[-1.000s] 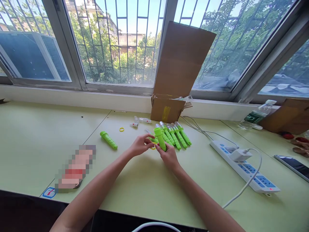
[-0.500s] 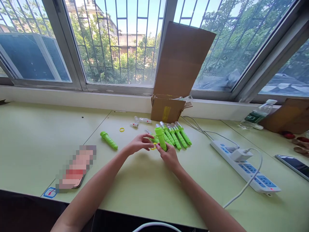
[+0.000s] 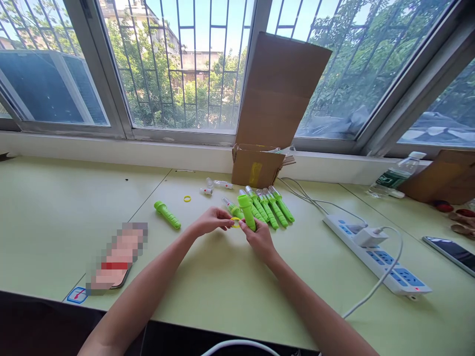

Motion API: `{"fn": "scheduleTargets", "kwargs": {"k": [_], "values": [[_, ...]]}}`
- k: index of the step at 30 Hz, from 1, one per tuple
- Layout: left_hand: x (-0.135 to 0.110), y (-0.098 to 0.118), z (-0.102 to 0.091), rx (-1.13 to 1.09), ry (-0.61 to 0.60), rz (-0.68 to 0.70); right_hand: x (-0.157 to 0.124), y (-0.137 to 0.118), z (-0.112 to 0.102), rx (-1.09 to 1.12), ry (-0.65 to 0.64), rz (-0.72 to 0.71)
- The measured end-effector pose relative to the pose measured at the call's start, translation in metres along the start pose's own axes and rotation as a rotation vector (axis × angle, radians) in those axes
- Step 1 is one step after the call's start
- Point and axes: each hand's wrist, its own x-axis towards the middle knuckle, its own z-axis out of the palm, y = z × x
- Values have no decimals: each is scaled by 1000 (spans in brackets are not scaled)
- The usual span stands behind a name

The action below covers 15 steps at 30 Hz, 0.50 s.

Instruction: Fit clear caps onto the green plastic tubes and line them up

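Note:
My right hand [image 3: 260, 241] is wrapped round a bright green ribbed plastic handle [image 3: 246, 207], held upright with its wide hollow end up. A thin yellow ring [image 3: 235, 223] sits between the two hands. The fingers of my left hand [image 3: 213, 221] pinch its left side, and my right thumb reaches its right side. Just behind lie several green handles with clear tips [image 3: 273, 210], side by side. Another green handle [image 3: 167, 215] without a clear tip lies to the left. A second yellow ring [image 3: 187, 199] rests flat on the table.
Small clear plastic caps [image 3: 218, 185] lie near an open cardboard box [image 3: 256, 168] by the window. A white power strip [image 3: 376, 257] with plugs and cables runs along the right. A phone [image 3: 451, 254], a water bottle [image 3: 397, 175] and a blurred-out phone-like item [image 3: 118, 262] are also on the table [image 3: 222, 296].
My left fingers have closed on the yellow ring, which is now raised slightly and tilted level between both hands. The green handle stays in my right hand, nearly unmoved.

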Motion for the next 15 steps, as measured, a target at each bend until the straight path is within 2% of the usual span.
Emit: {"fn": "scheduleTargets", "kwargs": {"k": [7,15], "values": [[-1,-1,-2,-143,-114,-30,0,0,-1,11,-19,30],[0,-2,-1,-167,-61,-40,-1,-2,-1,44,-22,35]]}}
